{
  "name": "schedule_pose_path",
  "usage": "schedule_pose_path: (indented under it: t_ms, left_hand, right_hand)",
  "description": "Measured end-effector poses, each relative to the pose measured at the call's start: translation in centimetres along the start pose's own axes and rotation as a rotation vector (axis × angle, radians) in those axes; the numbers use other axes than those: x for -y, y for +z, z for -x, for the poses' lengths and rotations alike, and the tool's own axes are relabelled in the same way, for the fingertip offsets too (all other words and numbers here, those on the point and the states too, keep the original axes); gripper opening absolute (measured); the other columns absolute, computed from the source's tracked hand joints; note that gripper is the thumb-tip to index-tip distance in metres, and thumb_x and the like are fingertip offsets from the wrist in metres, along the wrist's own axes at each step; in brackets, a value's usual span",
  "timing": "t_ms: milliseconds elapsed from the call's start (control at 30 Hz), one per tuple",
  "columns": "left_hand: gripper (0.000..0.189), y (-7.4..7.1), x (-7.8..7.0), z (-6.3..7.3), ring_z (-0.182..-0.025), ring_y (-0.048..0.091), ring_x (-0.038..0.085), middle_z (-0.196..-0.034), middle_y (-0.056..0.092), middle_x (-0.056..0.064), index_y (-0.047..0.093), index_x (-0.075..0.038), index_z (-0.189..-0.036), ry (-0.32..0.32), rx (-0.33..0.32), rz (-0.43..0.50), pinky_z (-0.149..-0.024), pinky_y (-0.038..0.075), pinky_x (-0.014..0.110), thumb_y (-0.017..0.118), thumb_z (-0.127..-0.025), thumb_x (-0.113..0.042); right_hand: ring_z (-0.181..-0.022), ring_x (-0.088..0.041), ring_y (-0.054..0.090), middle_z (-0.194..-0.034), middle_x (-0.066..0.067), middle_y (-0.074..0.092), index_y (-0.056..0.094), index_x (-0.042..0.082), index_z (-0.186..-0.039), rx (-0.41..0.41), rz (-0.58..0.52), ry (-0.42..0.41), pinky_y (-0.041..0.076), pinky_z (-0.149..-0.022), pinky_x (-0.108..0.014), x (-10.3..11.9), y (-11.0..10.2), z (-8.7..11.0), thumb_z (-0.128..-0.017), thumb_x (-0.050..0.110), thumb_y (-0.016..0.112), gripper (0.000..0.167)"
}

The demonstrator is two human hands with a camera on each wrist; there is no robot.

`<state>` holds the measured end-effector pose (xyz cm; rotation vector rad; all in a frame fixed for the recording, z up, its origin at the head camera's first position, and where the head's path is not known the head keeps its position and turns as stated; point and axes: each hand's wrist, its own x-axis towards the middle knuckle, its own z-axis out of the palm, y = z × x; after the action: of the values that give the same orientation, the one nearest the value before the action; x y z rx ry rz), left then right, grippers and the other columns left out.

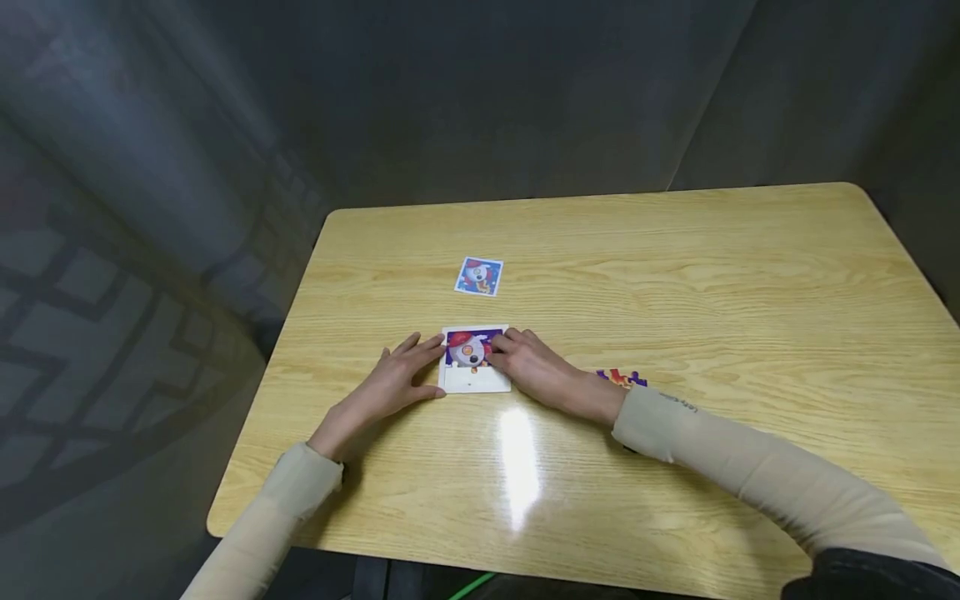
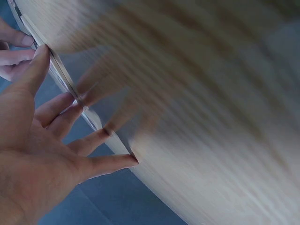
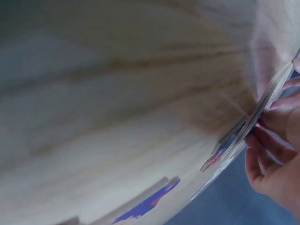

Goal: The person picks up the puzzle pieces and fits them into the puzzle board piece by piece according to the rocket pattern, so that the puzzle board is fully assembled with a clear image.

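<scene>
A jigsaw puzzle in a white tray (image 1: 474, 382) lies in front of me in the head view. A white round-faced character with a red top on purple fills its upper part; the lower strip is bare white. My left hand (image 1: 393, 381) spreads its straight fingers, with fingertips and thumb along the tray's left edge. Curled over the right side of the picture, my right hand (image 1: 534, 367) pinches at a puzzle piece, which its fingers mostly hide. The left wrist view shows the left fingers (image 2: 101, 164) against the tray's edge.
A small picture card (image 1: 479, 276) with a similar character lies beyond the tray. Several loose puzzle pieces (image 1: 621, 378) in purple, red and orange lie beside my right forearm, partly hidden by it. Wooden table (image 1: 675, 283) surrounds everything; dark curtains hang behind and to the left.
</scene>
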<state>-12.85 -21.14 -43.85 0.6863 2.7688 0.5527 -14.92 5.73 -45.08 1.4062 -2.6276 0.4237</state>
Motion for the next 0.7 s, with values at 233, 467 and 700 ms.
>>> schedule_pose_path:
  t_ms: [233, 467, 700]
  left_hand:
    - [0.07, 0.0, -0.1, 0.1, -0.142, 0.022, 0.042, -0.155, 0.033, 0.005, 0.048, -0.009, -0.143, 0.012, -0.012, 0.004, -0.097, 0.017, 0.078, 0.073, -0.085, -0.038]
    - [0.069, 0.1, 0.0, 0.1, -0.14, 0.023, 0.044, -0.153, 0.036, 0.008, 0.049, -0.006, -0.141, 0.03, -0.031, -0.001, -0.095, 0.019, 0.079, 0.074, -0.084, -0.036]
    - [0.072, 0.1, -0.2, -0.2, -0.142, 0.021, 0.041, -0.154, 0.034, 0.006, 0.046, -0.009, -0.144, 0.012, -0.015, -0.011, -0.098, 0.018, 0.077, 0.074, -0.084, -0.038]
  right_hand:
    - [-0.106, -0.026, 0.056, -0.119, -0.012, 0.06, 0.067, 0.001, -0.119, 0.023, -0.001, 0.024, 0.049, -0.086, -0.043, 0.2, 0.0, 0.3, -0.092, 0.003, 0.061, 0.028]
    - [-0.105, -0.027, 0.057, -0.115, -0.014, 0.063, 0.069, -0.001, -0.111, -0.125, -0.261, 0.085, 0.047, -0.092, -0.042, -0.8, -1.1, 0.3, -0.09, 0.004, 0.064, 0.023]
    - [-0.107, -0.028, 0.059, -0.114, -0.014, 0.064, 0.068, -0.002, -0.111, -0.177, -0.316, 0.254, 0.049, -0.093, -0.042, -3.2, -3.9, 2.7, -0.087, 0.002, 0.068, 0.024]
